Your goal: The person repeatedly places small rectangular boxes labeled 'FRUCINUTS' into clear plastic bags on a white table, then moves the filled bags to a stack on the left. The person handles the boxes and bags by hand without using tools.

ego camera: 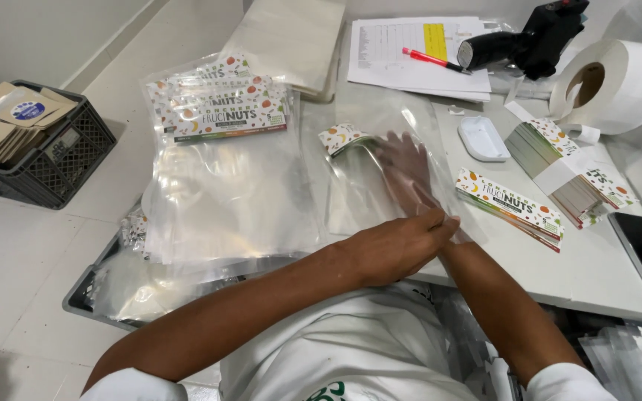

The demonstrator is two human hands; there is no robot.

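1. The clear plastic bag (380,186) lies flat on the white table (596,275), right in front of the person.
2. The right hand (409,169) is inside the bag, fingers spread wide, near a printed card (339,139).
3. The left hand (395,245) presses flat on the bag's open end, holding nothing.
4. The bag looks thin, light, floppy and slippery. The open edge looks best to hold.

Glossy, see-through plastic bag (380,178) on a smooth matt white table (596,260), beside printed glossy card labels (510,208), a matt paper label roll (618,82) and a black plastic mesh crate (53,163).
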